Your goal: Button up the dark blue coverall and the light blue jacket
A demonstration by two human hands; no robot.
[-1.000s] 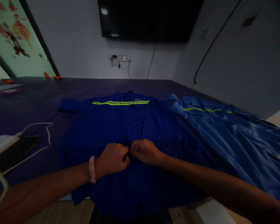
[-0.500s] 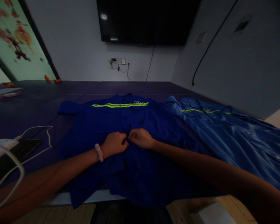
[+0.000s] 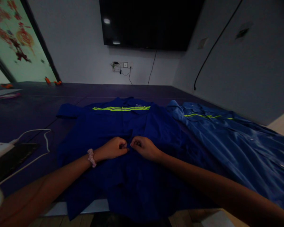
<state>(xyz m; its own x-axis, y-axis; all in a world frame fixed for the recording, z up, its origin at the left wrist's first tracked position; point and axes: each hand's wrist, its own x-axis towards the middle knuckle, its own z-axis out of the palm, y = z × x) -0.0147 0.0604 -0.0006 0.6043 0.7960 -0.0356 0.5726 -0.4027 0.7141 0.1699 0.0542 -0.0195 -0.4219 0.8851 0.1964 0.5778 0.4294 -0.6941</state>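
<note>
Left hand: our left hand [image 3: 113,148] rests curled on the dark blue jacket [image 3: 123,142], its fingertips pinched on the cloth at the front opening.
Right hand: our right hand [image 3: 143,147] lies just beside the left, nearly touching it, fingers likewise closed on a fold of the same cloth.
Jacket position: we see the dark blue jacket spread flat on the purple table [image 3: 33,107], its hem hanging over the near edge, a yellow-green reflective stripe [image 3: 121,108] across the chest.
Wrist: a pink scrunchie [image 3: 91,157] circles our left wrist.
Neighbouring garment: a lighter blue jacket [image 3: 232,138] lies to the right, touching the first.
Left margin: a white cable [image 3: 41,142] and a dark phone [image 3: 11,157] lie near the table's edge.
Background: a black wall screen [image 3: 151,23] hangs above a wall socket [image 3: 121,65].
</note>
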